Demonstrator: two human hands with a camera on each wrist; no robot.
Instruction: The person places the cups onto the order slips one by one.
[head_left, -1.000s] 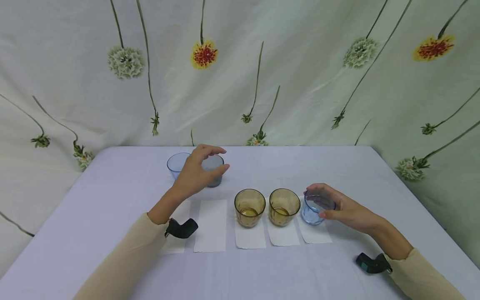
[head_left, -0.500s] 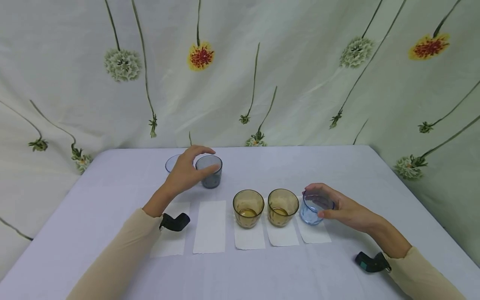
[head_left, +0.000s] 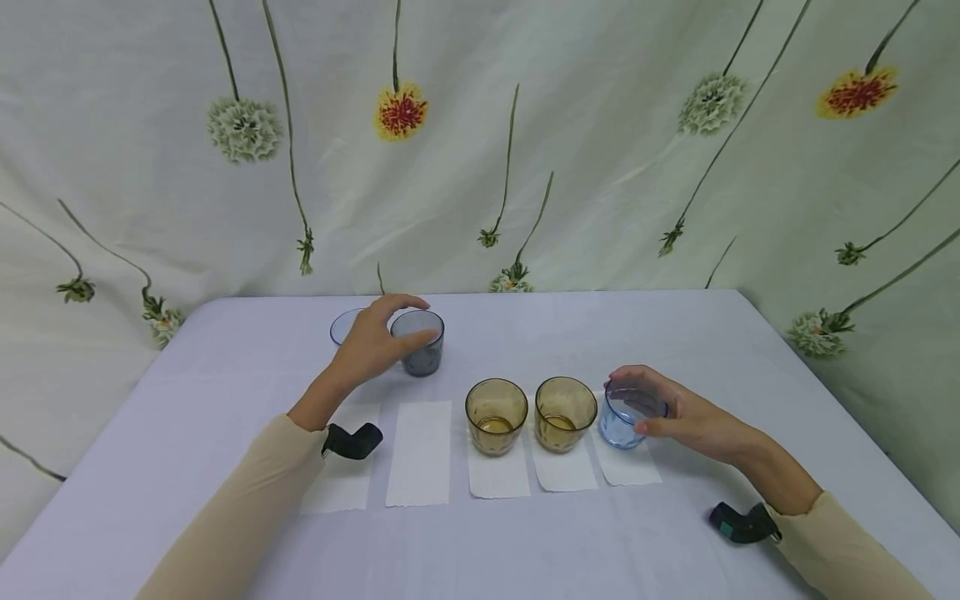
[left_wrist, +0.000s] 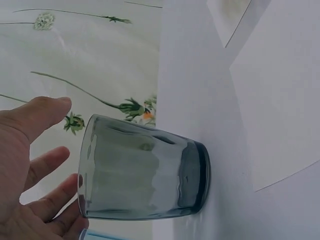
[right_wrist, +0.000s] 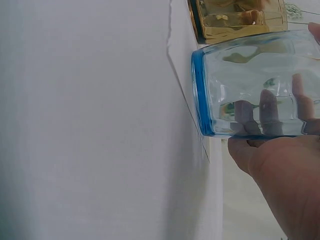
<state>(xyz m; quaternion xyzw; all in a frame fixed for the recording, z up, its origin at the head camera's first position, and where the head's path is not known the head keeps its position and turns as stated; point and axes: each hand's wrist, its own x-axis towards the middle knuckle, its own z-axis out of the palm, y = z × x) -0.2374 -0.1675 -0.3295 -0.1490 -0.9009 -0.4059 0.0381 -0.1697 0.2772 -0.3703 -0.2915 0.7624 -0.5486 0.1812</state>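
My left hand (head_left: pixel 366 346) reaches around the rim of a grey glass (head_left: pixel 425 357) standing upright at the back. In the left wrist view its thumb is apart from that grey glass (left_wrist: pixel 145 172); the fingertips lie by the rim, and contact there is unclear. A pale blue glass (head_left: pixel 343 323) is partly hidden behind this hand. At the right, my right hand (head_left: pixel 693 421) holds a blue glass (head_left: pixel 621 429), thumb in front and fingers behind. Through the blue glass (right_wrist: pixel 240 85) several fingers show in the right wrist view. It stands upright on a paper strip (head_left: pixel 633 473).
Two amber glasses (head_left: pixel 497 418) stand side by side on paper strips (head_left: pixel 500 482) left of the blue glass. Further left lie a bare white paper strip (head_left: pixel 418 457) and another strip (head_left: pixel 341 485), partly covered by the left wrist camera (head_left: pixel 356 442). A flowered cloth (head_left: pixel 585 150) hangs behind the table.
My left hand has shifted left and settled around the grey glass's rim. The right hand and its blue glass have stayed put. The head view has tilted slightly.
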